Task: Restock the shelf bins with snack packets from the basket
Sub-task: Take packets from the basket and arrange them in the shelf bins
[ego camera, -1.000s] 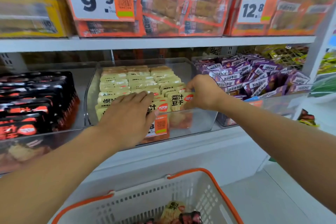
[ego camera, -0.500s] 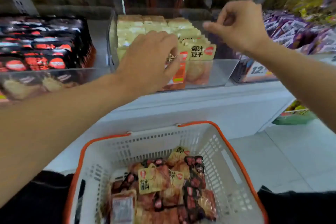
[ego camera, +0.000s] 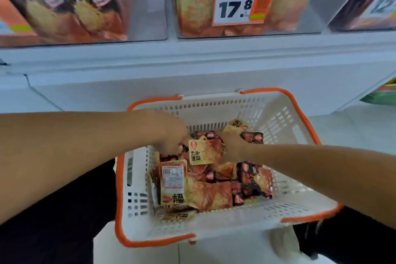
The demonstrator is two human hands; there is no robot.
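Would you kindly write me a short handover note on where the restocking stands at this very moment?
Left hand and right hand: both down in the white plastic basket with orange rim, at a tilted yellow snack packet; grip unclear.
Basket holds mixed yellow and black-red packets.
Clear middle shelf bin with the 17.8 price tag already shows yellow packets at its front.
Left: sort remaining packets into matching bins.
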